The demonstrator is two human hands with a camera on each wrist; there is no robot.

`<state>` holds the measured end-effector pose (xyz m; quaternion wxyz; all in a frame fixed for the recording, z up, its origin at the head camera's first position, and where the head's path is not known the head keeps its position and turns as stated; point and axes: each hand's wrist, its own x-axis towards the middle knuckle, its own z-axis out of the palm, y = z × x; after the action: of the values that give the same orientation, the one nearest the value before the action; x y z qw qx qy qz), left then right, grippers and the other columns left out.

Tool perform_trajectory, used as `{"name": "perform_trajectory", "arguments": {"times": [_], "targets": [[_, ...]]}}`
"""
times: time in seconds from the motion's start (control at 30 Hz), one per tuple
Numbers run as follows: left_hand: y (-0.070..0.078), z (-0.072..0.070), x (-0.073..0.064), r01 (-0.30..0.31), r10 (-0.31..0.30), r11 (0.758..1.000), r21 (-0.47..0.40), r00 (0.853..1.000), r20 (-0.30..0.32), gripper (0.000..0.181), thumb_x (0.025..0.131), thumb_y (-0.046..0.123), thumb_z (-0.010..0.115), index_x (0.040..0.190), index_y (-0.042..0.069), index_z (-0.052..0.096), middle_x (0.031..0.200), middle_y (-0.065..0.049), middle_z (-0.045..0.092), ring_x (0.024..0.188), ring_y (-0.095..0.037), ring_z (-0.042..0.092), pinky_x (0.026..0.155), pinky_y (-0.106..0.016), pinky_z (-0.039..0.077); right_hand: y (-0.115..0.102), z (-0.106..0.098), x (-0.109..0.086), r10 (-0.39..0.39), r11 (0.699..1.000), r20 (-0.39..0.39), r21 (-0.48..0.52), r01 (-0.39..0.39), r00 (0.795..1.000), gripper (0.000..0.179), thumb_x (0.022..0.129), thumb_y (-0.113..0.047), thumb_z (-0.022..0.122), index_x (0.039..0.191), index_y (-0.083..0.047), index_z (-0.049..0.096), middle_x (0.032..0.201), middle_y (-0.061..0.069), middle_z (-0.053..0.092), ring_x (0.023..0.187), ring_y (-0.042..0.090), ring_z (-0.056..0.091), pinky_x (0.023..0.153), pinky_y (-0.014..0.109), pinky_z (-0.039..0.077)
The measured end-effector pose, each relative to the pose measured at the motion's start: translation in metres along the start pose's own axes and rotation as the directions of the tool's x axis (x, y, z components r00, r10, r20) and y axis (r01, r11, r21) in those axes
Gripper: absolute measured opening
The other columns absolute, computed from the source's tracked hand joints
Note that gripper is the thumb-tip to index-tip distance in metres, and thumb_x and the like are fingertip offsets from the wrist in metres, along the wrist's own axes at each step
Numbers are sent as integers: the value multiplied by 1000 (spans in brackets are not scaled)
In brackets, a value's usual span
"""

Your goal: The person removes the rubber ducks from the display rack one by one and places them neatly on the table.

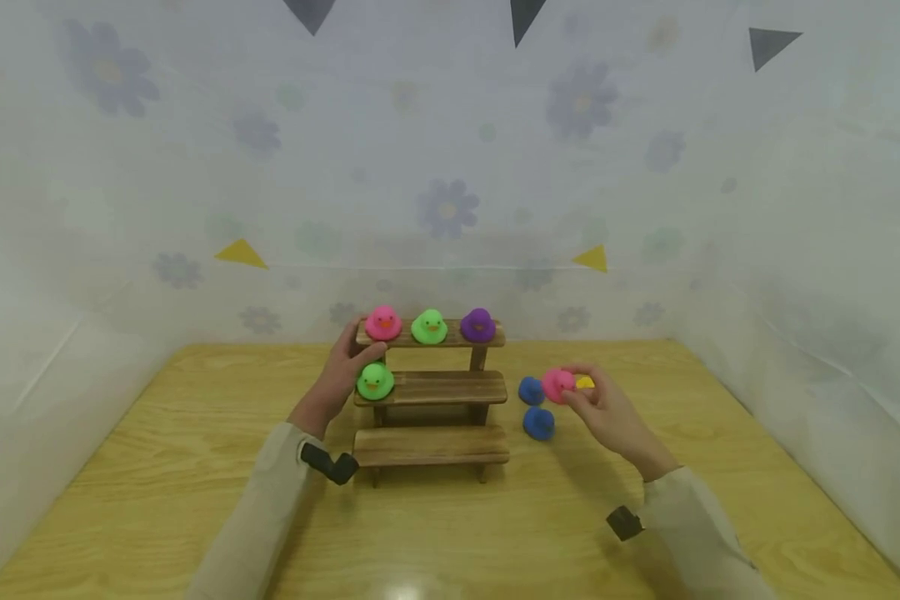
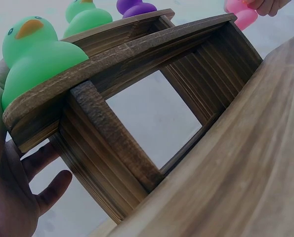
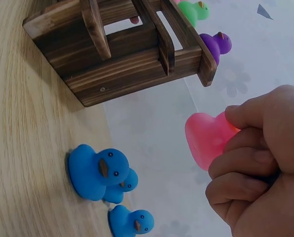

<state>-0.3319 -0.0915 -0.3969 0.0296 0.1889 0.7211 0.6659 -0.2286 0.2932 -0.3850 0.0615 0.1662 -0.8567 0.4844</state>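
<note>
A three-step wooden display stand stands on the table. My left hand grips its upper left end, thumb in front and fingers behind. A pink rubber duck, a green duck and a purple duck sit along the top step. Another green duck is at the left end of the middle step, beside my left hand. My right hand pinches a second pink duck between thumb and fingers, above the table to the right of the stand.
Blue ducks stand on the table right of the stand, below my right hand; the right wrist view shows three. A small yellow thing shows partly behind that hand. A flower-patterned sheet hangs behind the table.
</note>
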Motion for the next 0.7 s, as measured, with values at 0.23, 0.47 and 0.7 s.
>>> {"name": "perform_trajectory", "arguments": {"times": [0.23, 0.47, 0.7], "targets": [[-1, 0, 1, 4, -4, 1000, 4, 1000, -1, 57, 101, 27, 51, 151, 20, 25, 130, -22, 48, 102, -15, 55, 85, -34, 46, 2, -5, -2, 1, 1000, 53, -7, 0, 999, 37, 100, -9, 50, 132, 5, 37, 58, -8, 38, 43, 2, 22, 40, 22, 22], [-1, -1, 1, 8, -8, 1000, -3, 1000, -3, 59, 100, 28, 52, 151, 20, 24, 129, -22, 49, 102, -15, 55, 85, -34, 46, 9, -12, -2, -16, 995, 62, -94, 22, 998, 35, 100, -10, 52, 130, 2, 40, 53, -8, 35, 42, 0, 24, 40, 19, 24], [0, -1, 1, 6, -6, 1000, -5, 1000, -3, 58, 101, 27, 51, 151, 19, 24, 130, -22, 48, 102, -15, 55, 86, -34, 46, 13, -13, -2, 0, 984, 52, -177, 9, 999, 34, 98, -8, 55, 128, 2, 43, 54, -8, 37, 44, -1, 26, 42, 19, 26]]}}
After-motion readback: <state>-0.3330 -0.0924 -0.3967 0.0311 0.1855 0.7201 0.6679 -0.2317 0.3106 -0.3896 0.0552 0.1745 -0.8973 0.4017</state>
